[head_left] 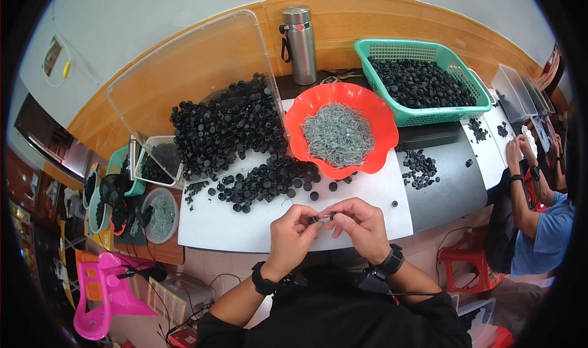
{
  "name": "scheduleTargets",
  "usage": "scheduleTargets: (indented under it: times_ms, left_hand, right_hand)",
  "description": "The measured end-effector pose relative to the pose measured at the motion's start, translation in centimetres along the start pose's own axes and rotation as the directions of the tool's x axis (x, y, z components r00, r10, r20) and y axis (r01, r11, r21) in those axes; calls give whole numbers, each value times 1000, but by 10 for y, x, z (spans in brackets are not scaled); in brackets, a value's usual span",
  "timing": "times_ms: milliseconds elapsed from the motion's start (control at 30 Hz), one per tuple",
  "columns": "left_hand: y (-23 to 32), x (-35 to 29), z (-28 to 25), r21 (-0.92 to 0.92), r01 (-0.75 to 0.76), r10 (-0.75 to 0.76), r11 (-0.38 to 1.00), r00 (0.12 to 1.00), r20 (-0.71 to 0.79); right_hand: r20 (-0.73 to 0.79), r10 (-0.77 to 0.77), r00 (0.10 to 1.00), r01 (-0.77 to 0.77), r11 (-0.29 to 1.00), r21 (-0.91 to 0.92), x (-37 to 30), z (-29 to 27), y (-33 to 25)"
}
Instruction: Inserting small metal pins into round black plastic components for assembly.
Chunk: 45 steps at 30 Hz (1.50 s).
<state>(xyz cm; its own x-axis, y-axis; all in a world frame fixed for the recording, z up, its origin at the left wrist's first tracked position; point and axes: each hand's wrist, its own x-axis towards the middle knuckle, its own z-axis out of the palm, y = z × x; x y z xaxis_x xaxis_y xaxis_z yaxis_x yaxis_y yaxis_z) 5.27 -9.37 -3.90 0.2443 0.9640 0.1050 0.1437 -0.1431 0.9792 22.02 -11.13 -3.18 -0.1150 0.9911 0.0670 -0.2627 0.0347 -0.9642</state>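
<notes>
One white board [370, 198] holds one red bowl [385, 146] of grey metal bits [339, 135], plus black caps [263, 184], too many to count. Near its front edge, the left hand [290, 234] pinches one black part [313, 219]; the right hand [362, 224] pinches one tiny dark bit [331, 215] just beside it.

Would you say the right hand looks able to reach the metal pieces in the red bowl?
Probably yes: the metal pieces lie uncovered in the red bowl, with only low black caps between bowl and right hand. That hand seems busy with a small dark part, though.
</notes>
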Motion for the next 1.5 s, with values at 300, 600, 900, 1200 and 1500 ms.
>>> scheduleTargets:
  times_ms: [300,600,900,1200,1500]
  left_hand:
    - [-2,-2,3,-174,-12,16,985,1000,18]
    - [-3,-2,-15,-592,227,-131,773,971,201]
    - [-7,-5,-16,-743,272,-137,612,961,239]
    - [-8,-7,-13,-708,237,-152,665,971,182]
    - [-8,-7,-9,-656,213,-150,724,977,151]
  right_hand:
    - [-8,5,1000,-6,999,-46,-5,5,3]
    - [47,-8,999,4,995,98,-4,3,-3]
    - [16,64,998,-64,998,-1,-7,7,-3]
    - [-47,20,999,-24,997,-73,-8,12,4]
    - [-64,-28,998,23,997,-72,-6,13,6]
